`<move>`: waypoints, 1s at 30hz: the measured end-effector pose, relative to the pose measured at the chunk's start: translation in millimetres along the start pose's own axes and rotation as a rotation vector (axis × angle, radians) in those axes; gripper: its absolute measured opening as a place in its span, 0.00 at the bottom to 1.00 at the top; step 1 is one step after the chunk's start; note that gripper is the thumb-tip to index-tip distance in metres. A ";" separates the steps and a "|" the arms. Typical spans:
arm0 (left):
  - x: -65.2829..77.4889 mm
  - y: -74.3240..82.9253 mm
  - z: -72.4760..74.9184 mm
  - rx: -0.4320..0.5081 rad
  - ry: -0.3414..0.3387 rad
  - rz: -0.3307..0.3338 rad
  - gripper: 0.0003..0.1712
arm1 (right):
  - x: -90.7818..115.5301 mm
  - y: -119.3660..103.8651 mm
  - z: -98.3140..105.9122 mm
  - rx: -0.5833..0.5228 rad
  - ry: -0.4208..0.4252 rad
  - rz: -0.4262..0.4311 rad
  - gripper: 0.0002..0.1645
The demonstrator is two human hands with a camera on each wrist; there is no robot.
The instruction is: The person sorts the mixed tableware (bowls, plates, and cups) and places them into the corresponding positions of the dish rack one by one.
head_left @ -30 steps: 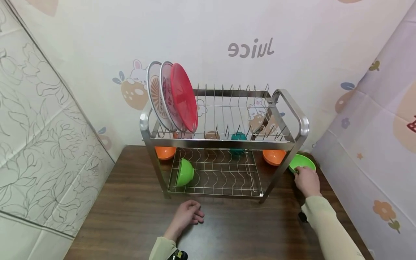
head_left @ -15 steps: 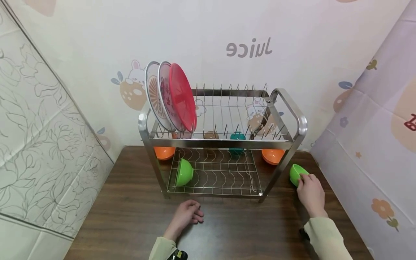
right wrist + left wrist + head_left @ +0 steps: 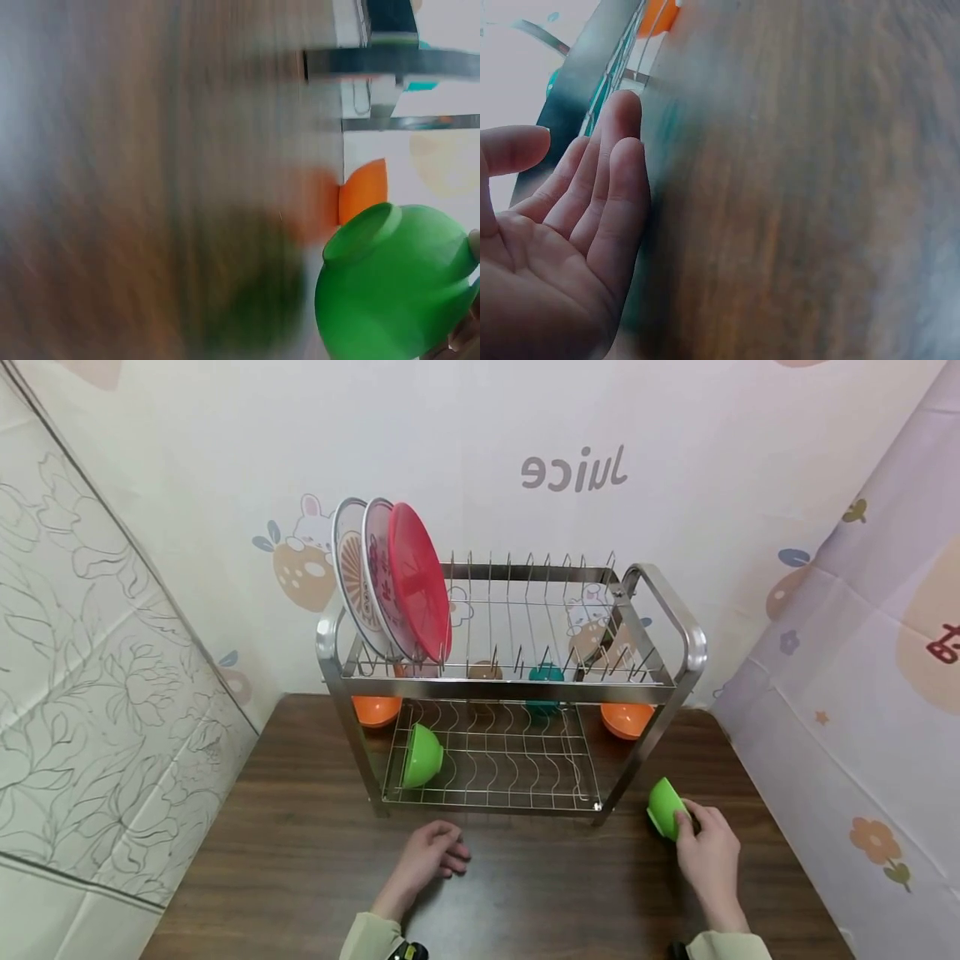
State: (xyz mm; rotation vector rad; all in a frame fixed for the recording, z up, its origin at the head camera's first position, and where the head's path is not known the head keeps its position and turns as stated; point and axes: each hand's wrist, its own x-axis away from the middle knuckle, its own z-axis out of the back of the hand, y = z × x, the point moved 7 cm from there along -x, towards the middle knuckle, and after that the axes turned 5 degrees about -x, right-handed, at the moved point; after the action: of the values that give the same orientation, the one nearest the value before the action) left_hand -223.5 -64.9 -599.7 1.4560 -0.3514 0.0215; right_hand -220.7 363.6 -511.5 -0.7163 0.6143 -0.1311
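A small green bowl (image 3: 665,810), tipped on its side, is pinched at the rim by my right hand (image 3: 708,852) to the right of the dish rack. In the right wrist view that green bowl (image 3: 394,285) shows its outside and foot ring, with a bit of the fingers at the frame's edge. My left hand (image 3: 429,860) rests on the table in front of the rack, palm turned inward and holding nothing. Its fingers are loosely bent in the left wrist view. Another green bowl (image 3: 423,756) leans on edge at the left of the rack's lower tier.
The two-tier metal dish rack (image 3: 510,692) stands toward the back wall. Several plates, the nearest a red plate (image 3: 418,585), stand upright at its upper left. Behind it are an orange bowl (image 3: 627,720), another orange bowl (image 3: 377,711), a brown cup (image 3: 485,672) and a teal cup (image 3: 546,685).
My right hand has lifted the green bowl from the table's back right corner, tipped it and brought it nearer and slightly left. My left hand has stayed in place.
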 end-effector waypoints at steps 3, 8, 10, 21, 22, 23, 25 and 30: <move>2.6 6.0 0.3 0.002 -0.002 -0.015 0.22 | 10.7 -3.6 0.2 -0.008 0.020 -0.053 0.12; 5.0 15.4 2.6 -0.003 0.005 -0.037 0.26 | 26.0 -8.5 0.8 -0.084 0.032 -0.197 0.12; 5.8 17.2 4.0 -0.010 0.014 -0.038 0.26 | 32.4 -12.6 -0.3 -0.152 0.033 -0.260 0.13; 7.9 21.2 3.7 -0.016 0.009 -0.042 0.25 | 53.4 -44.2 -9.2 -0.390 0.003 -0.390 0.12; 8.3 21.8 4.0 -0.018 0.010 -0.044 0.25 | 54.8 -46.5 -9.7 -0.395 -0.007 -0.394 0.12; 8.9 22.3 4.2 -0.019 0.011 -0.046 0.26 | 56.4 -48.9 -10.5 -0.398 -0.023 -0.396 0.12; 9.5 23.1 4.4 -0.020 0.011 -0.047 0.26 | 60.3 -53.9 -13.2 -0.411 -0.064 -0.401 0.12; 9.8 26.3 1.1 -0.021 -0.004 -0.058 0.26 | 70.5 -68.6 -23.9 -0.499 -0.168 -0.403 0.12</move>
State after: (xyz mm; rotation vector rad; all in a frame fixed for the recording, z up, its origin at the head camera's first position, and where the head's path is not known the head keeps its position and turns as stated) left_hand -220.4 -64.7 -571.8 1.4453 -0.3119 -0.0318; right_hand -170.5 275.8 -514.9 -1.3182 0.3333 -0.2924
